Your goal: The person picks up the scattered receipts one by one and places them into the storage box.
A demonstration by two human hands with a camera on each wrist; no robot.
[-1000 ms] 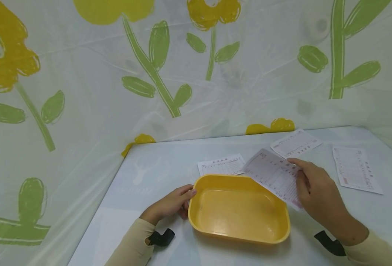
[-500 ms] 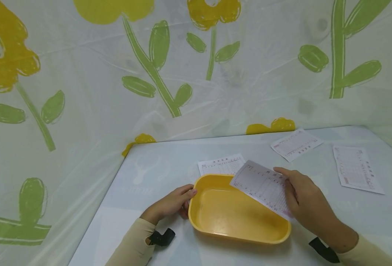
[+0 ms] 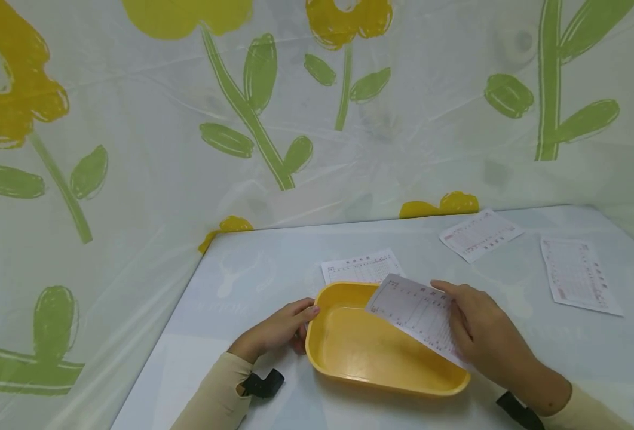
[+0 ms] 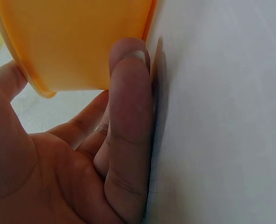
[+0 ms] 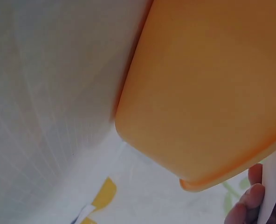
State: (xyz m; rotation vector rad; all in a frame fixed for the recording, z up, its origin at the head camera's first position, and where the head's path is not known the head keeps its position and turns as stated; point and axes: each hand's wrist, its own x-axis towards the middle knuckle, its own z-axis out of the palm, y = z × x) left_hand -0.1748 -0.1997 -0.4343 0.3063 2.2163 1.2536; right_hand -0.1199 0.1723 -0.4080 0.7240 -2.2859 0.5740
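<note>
A yellow plastic tray [image 3: 351, 343] with rounded corners stands on the table. My left hand [image 3: 278, 329] holds its left end, thumb on the rim and the other fingers low against the outer wall [image 4: 68, 46]. Over the tray's right half, my right hand [image 3: 491, 334] pinches a printed paper form [image 3: 416, 313] along its right edge, and the sheet slants across the rim. In the right wrist view, fingertips [image 5: 251, 198] press on the paper [image 5: 273, 179] just beyond the tray's rim. Part of the tray's interior is hidden beneath the sheet.
Behind the tray lies another printed form [image 3: 361, 267], partly covered. Two more lie farther right, one near the back edge [image 3: 480, 235] and one toward the right side [image 3: 580, 275]. A flower-patterned curtain [image 3: 392, 161] hangs behind the table [image 3: 230, 263].
My right hand has brought the form left and slightly down, from beyond the tray's right back corner to over its right half. My left hand and the tray have stayed put.
</note>
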